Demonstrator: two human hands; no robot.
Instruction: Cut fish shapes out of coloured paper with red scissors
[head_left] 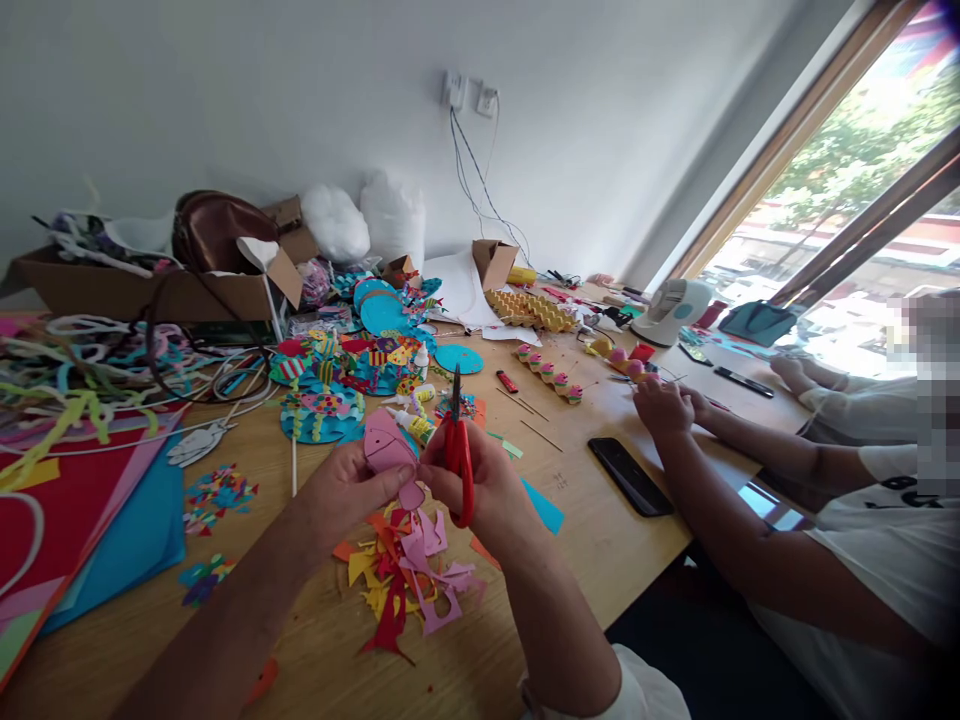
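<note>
My left hand (358,485) is closed on a pink paper fish (388,443) that has dark lines drawn on it. Red-handled scissors (459,470) hang on my right hand (480,480), their blades together and pointing up and away from me. The thumb and finger of that same hand also reach the lower, tail-like end of the pink paper. Below both hands lies a loose heap of paper scraps (431,575) in pink, yellow, orange and red. Just behind the fish, a glue bottle (417,428) lies partly hidden.
Coloured paper sheets (142,530) lie at left beside tangled cords. Blue discs with paper fish (322,410) stand beyond my hands. A black phone (630,477) lies to the right, near a co-worker's hands (664,405). Egg-carton pieces (547,375) and a sewing machine (673,308) are farther back.
</note>
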